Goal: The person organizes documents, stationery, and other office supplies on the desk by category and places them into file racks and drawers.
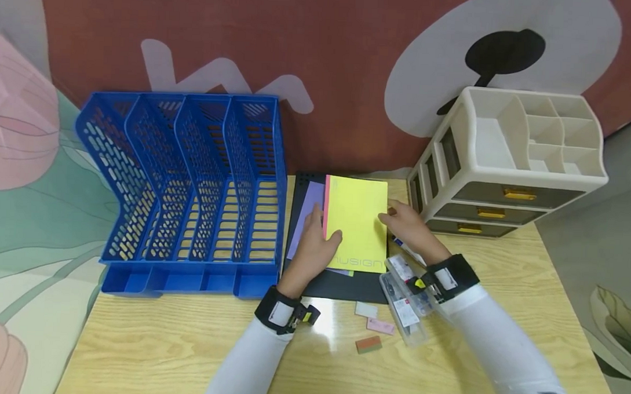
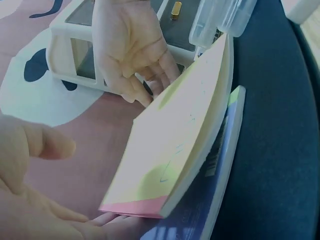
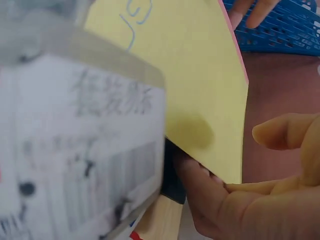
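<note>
A yellow notebook [image 1: 356,221] with a pink spine lies between my hands, tilted up in both wrist views. My left hand [image 1: 314,243] touches its spine side, fingers reaching under the edge and thumb [image 2: 57,142] raised clear of the cover. At the opposite edge is my right hand [image 1: 410,226], its fingers under the notebook and its thumb [image 3: 280,131] held apart from it. Beneath lies a purple notebook [image 1: 301,228], partly covered, on a black flat sheet [image 1: 367,287].
A blue file rack [image 1: 188,268] stands left and a white drawer organizer [image 1: 470,162] right. Below my right hand are clear plastic boxes [image 1: 417,334] with labels and a pen [image 1: 406,246]. Nearer lie a white block [image 1: 366,309], a pink block [image 1: 380,325] and an orange-green block [image 1: 368,345].
</note>
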A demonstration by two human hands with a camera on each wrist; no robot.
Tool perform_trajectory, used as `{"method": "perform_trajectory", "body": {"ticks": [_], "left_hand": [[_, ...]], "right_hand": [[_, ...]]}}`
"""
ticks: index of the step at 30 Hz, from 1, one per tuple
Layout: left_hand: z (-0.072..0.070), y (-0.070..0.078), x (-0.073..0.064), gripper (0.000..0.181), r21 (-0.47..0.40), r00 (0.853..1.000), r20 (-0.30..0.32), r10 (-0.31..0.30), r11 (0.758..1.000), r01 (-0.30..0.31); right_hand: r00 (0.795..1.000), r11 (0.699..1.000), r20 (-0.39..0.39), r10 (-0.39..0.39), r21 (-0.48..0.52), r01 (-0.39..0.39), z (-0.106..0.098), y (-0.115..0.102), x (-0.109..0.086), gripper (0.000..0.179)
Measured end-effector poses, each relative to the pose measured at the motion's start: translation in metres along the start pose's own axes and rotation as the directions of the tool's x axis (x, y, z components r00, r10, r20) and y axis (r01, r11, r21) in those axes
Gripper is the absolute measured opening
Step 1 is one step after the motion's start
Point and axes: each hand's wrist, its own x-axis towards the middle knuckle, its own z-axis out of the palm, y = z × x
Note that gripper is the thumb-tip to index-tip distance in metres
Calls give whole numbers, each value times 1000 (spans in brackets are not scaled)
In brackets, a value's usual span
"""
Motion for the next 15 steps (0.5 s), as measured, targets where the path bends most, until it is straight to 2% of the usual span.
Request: {"method": "perform_trajectory", "body": {"ticks": [2,5,9,11,15], "left_hand": [[-2,0,0,81,-25,999,-31,-13,1000,13],[-5,1,1,78,-96,998,-44,-33,995,29],[-7,4,1,69,-229,999,7,-50,972,51],[-7,5,0,64,-277,998,43,-45,959,55],[-10,7,-4,60,-304,996,85,-34,951,58]], "right_hand": [[1000,1000,-6,-3,24,4,0,-2,-2,26],[1000,994,10,10,109,-11,-1,-4,-6,39],[999,976,48,21,216,-31,-2,-7,-10,63],[999,970,53,7,242,-19,-3,-9,-11,65],[998,958,49,-32,286,17,-2,-16,-16,61]]}}
